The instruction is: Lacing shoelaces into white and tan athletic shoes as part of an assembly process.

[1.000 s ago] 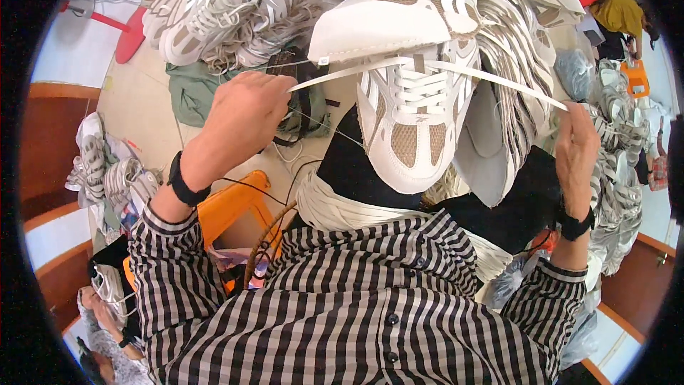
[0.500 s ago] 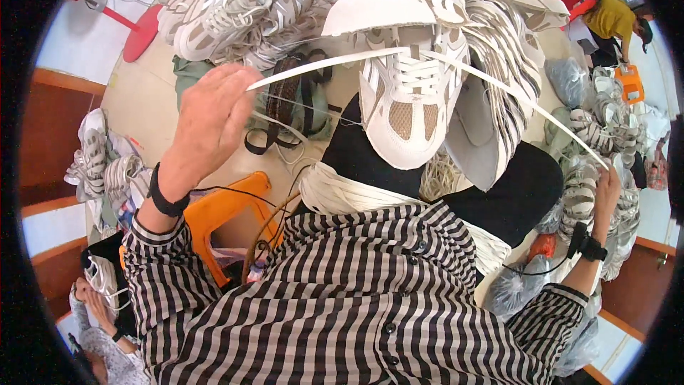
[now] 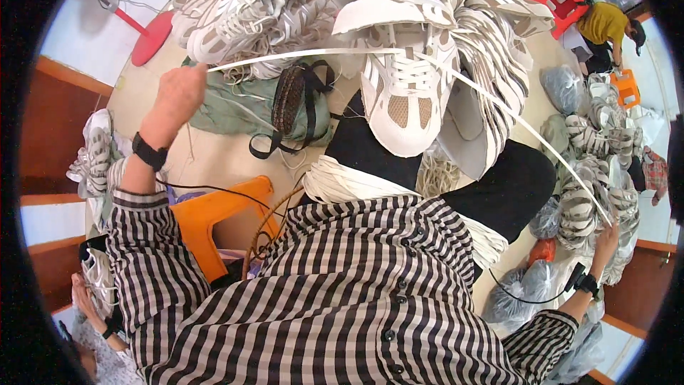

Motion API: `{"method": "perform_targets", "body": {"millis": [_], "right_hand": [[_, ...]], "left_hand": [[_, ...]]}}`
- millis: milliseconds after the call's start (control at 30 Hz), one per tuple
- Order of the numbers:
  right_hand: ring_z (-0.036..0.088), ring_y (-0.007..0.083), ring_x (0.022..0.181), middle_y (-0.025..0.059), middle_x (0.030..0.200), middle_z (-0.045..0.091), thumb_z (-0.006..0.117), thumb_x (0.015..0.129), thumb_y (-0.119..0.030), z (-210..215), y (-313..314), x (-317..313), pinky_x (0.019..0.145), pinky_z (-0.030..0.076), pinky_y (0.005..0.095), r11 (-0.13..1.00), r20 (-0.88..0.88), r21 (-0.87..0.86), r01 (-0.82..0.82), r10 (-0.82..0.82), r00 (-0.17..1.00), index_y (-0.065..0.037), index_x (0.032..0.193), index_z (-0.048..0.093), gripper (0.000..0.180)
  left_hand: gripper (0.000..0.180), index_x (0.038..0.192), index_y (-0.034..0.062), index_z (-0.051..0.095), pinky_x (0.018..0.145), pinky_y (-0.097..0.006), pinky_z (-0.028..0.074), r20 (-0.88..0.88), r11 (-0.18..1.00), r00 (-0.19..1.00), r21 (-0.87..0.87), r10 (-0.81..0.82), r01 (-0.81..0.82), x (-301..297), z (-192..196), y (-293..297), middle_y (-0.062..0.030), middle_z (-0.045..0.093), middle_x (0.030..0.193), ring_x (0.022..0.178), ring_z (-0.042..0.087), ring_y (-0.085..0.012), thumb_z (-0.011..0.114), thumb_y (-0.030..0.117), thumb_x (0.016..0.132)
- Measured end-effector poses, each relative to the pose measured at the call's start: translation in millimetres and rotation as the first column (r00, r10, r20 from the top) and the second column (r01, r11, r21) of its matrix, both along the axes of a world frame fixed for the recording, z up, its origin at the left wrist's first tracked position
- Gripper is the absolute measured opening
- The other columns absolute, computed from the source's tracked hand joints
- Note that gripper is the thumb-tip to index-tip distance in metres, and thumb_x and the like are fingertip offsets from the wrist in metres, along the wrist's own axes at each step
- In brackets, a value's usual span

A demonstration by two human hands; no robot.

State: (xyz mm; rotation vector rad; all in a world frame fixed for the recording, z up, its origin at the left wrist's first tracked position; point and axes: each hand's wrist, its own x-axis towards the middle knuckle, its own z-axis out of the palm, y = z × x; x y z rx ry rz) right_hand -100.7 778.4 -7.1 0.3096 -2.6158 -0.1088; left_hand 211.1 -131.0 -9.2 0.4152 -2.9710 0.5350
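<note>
A white and beige sneaker upper with brown mesh hangs toe-down in front of me, its lower front laced. From its upper eyelets a flat white shoelace stretches out to both sides. My left hand, closed at the far left, grips one end. Low on the right, my right hand pinches the other end; its fingertips show small. Both hands are well away from the upper. Bundled white laces lie across my lap over black trousers.
Many sneaker uppers are heaped at the back left, more beside the laced one. An orange stool stands left, a green bag beyond it. Shoes and plastic bags lie right. Other people sit far right and lower left.
My hands have spread farther apart, the left one outward to the left, the right one down toward the lower right. Longer stretches of shoelace now show on both sides of the upper.
</note>
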Motion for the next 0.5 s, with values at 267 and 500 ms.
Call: {"method": "perform_targets", "body": {"millis": [267,500], "right_hand": [[0.058,0.0115,0.07,0.0054,0.085,0.063,0.045,0.091,-0.012,54,-170,22,0.063,0.045,0.0257,0.891,0.274,-0.454,-0.019,0.16,0.948,-0.001,0.11,0.062,0.027],[0.058,0.0101,0.072,0.004,0.083,0.063,0.048,0.088,-0.005,60,-427,59,0.067,0.046,0.0231,0.423,0.163,-0.853,-0.306,0.773,0.614,0.0,0.106,0.062,0.024]], "left_hand": [[0.011,0.079,0.0017,0.052,0.065,-0.047,0.045,-0.067,0.993,0.991,-0.03,0.116,-0.118,59,-44,-134,-0.0206,0.057,0.073,0.075,0.058,-0.0373,0.045,0.009,0.083],[0.015,0.075,-0.0008,0.052,0.067,-0.048,0.046,0.016,0.956,0.958,0.067,0.286,-0.286,98,-81,-173,-0.0248,0.057,0.073,0.074,0.056,-0.0408,0.046,0.01,0.083]]}}
